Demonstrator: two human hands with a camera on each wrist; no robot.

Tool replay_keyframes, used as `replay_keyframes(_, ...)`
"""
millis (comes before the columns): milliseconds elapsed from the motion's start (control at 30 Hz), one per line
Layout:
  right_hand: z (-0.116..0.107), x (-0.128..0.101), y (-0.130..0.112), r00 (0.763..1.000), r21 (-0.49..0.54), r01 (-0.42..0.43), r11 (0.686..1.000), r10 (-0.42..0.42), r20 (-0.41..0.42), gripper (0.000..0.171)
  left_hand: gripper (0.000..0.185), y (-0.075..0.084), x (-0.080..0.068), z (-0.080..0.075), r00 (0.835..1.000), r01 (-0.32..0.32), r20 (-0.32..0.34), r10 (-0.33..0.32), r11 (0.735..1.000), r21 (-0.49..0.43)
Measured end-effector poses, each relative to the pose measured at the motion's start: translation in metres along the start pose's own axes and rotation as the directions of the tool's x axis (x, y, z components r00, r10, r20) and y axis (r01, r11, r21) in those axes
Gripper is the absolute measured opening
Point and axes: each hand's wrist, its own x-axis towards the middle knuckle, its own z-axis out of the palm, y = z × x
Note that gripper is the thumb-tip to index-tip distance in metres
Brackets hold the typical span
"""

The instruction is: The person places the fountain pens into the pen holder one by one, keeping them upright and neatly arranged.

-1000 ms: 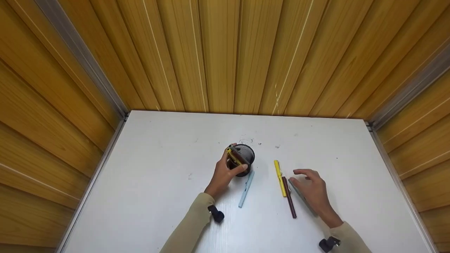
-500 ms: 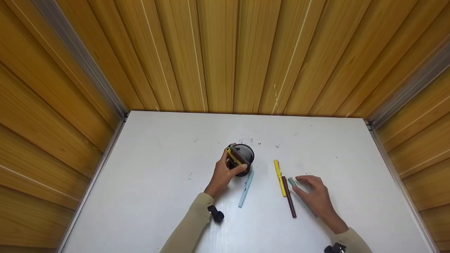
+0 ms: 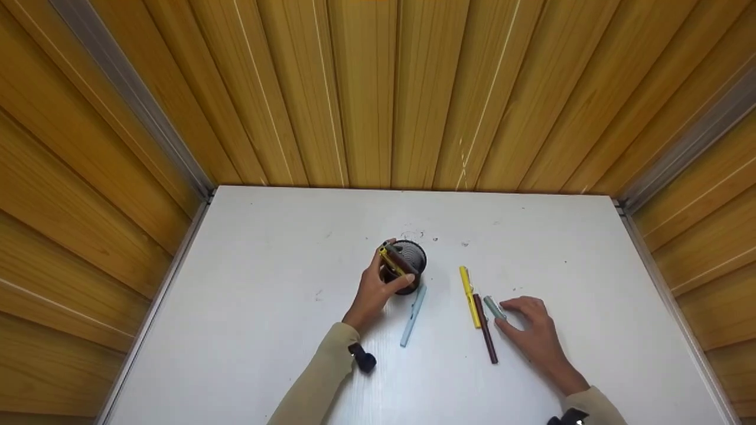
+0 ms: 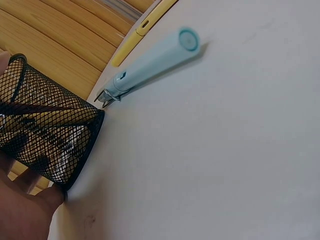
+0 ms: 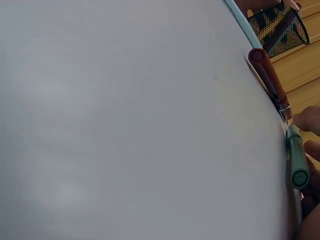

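Change: a second ago your right hand (image 3: 536,333) had thumb and forefinger apart over the green pen (image 3: 492,305); now they've narrowed to a pinch near its far end. My read: pen's caught, pick-up under way, though whether it's off the table I can't tell. Your other right fingers are partly hidden.

Left hand (image 3: 372,292) hasn't shifted: fingers curled around the mesh pen cup (image 3: 417,257), thumb over the rim by the pens inside.

Relative to the pen cup: light blue pen (image 3: 413,316) just beside it, near side; yellow pen (image 3: 469,295) and maroon pen (image 3: 485,330) off to its right; green pen farthest right, past both.
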Motion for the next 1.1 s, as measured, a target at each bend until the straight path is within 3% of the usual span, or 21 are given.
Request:
replay_keyframes(333, 0.0031, 0.0012, 0.0048, 0.993, -0.032, 0.117, 0.993, -0.118, -0.018, 0.046, 0.089, 0.0021, 0.001, -0.0021, 1.0, -0.014, -0.019, 0.014, 1.0, 0.026)
replay_keyframes(700, 0.0033, -0.0031, 0.0059, 0.997, -0.087, 0.071, 0.994, -0.072, -0.001, 0.044, 0.089, -0.0002, 0.0004, 0.0004, 1.0, -0.005, -0.01, 0.005, 1.0, 0.017)
replay_keyframes(1100, 0.0084, -0.0051, 0.0045, 0.996, -0.113, 0.08, 0.99, -0.085, -0.039, 0.041, 0.086, -0.0028, -0.0029, -0.0021, 1.0, -0.019, 0.005, 0.019, 1.0, -0.016)
